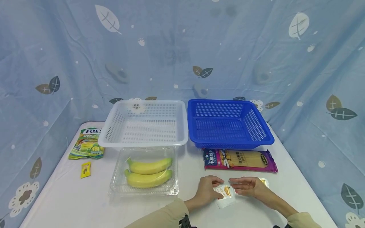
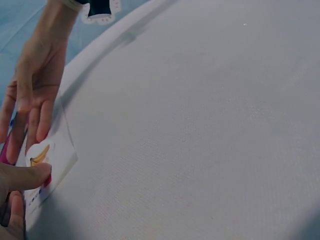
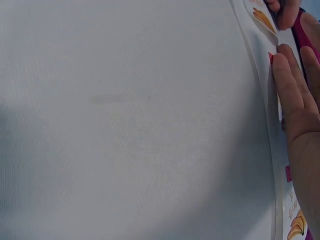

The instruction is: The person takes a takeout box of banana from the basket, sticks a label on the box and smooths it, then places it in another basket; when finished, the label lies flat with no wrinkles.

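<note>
My left hand (image 1: 206,191) holds a small white card-like label (image 1: 227,191) printed with bananas, low on the right of the table. In the left wrist view its thumb (image 2: 31,177) lies across the printed face of the label (image 2: 62,156). My right hand (image 1: 253,187) is at the label's right edge, fingers extended toward it. The right wrist view shows those fingers (image 3: 287,82) straight along the label's side. Partly hidden behind my right hand is a second banana-printed label (image 1: 265,182), which also shows lower in the right wrist view (image 3: 296,229).
Behind my hands lies a spaghetti packet (image 1: 242,161), before a blue basket (image 1: 231,146). To the left are a white basket (image 1: 142,144), a clear box (image 1: 114,186) with two bananas (image 1: 148,179), a green candy bag (image 1: 88,145) and a small yellow packet (image 1: 86,170).
</note>
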Demonstrator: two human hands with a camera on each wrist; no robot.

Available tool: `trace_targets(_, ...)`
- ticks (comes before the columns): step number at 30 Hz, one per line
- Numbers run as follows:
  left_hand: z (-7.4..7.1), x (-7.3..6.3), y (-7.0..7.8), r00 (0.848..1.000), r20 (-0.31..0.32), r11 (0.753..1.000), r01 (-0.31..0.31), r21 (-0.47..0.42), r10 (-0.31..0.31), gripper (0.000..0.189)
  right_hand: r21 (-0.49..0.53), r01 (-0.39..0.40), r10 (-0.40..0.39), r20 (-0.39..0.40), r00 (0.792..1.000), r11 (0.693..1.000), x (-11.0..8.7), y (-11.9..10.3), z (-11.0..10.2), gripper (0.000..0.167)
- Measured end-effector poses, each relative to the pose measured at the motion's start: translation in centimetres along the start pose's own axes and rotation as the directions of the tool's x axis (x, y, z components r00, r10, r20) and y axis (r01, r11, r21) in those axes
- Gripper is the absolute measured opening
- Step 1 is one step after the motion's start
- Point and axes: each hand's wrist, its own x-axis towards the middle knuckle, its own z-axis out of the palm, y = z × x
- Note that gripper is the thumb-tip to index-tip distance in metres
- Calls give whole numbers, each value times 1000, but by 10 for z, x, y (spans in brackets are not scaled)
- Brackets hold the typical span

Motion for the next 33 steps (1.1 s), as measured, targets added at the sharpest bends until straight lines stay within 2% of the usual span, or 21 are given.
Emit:
trace_targets(7,-1,-1,3,1000,0,1000,-16,13,16,41,-26,-53,53,9,999,998,2,1,5,41)
trace_targets(12,-1,-1,1,1000,3,1000,-9,12,9,42,-166,-50,46,-29,999,985,4,3,9,39)
trace_targets(19,0,1,-2,1000,3,1000,-25,-1,25,42,-361,104,-112,-3,994,927,10,1,17,29)
trace_targets(23,-3,2,-3,999,31,998,-26,-53,28,43,-479,196,-210,24,977,856,13,2,18,23)
trace_targets(26,-6,1,-3,999,54,996,1,-85,3,42,-536,233,-259,27,965,812,15,3,19,24)
trace_targets(30,-8,-2,-4,998,65,998,13,-65,-9,40,-546,243,-281,15,960,802,15,4,21,22)
trace_targets(33,-9,-4,-5,998,64,999,-4,-41,7,40,-553,238,-279,11,960,799,15,4,22,18)
